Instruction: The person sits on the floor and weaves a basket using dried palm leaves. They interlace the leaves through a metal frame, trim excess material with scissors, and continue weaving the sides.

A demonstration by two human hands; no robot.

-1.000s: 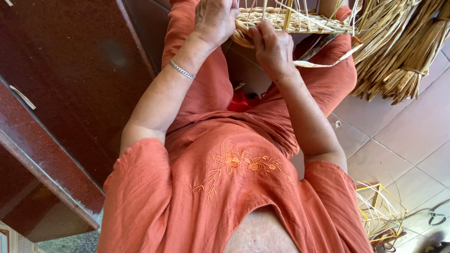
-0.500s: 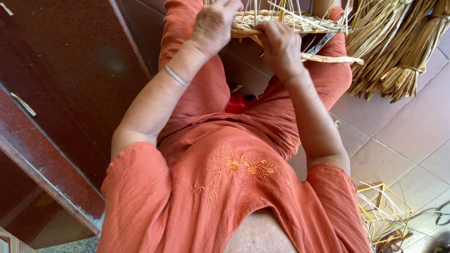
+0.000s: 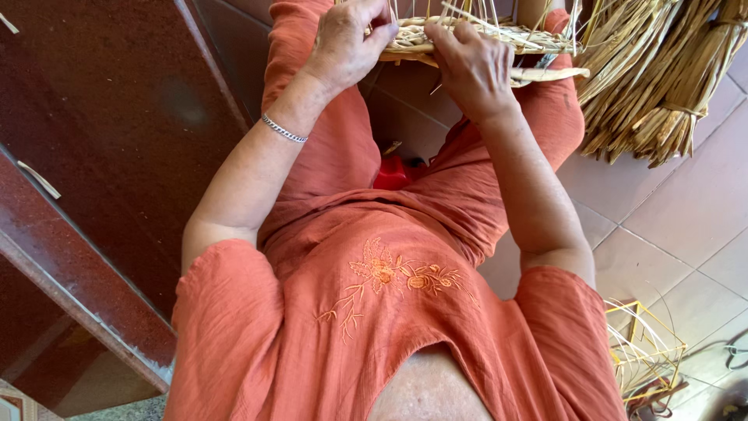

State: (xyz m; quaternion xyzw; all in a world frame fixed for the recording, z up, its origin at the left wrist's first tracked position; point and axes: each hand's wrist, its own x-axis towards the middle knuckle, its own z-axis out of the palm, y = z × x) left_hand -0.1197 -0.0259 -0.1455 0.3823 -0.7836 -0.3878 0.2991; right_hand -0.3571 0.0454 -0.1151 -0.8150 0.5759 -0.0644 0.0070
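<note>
I sit in an orange embroidered outfit with a half-woven straw basket (image 3: 510, 37) resting over my knees at the top of the view. My left hand (image 3: 347, 43), with a silver bracelet at its wrist, grips the basket's left rim with curled fingers. On the woven edge just right of it lies my right hand (image 3: 467, 66), its fingers pinching the straw strands. Thin upright straw stakes rise from the weave above both hands. The far side of the basket is cut off by the frame.
A bundle of dried straw (image 3: 662, 78) lies on the tiled floor (image 3: 670, 226) at the upper right. A dark red-brown wooden cabinet (image 3: 101, 156) fills the left. A small red object (image 3: 393, 173) sits between my legs. A yellow wire frame with straw (image 3: 643, 359) stands at the lower right.
The basket has tilted and shifted up and right slightly. Both hands have kept their hold and moved along its rim, my left fingers curling further over the edge.
</note>
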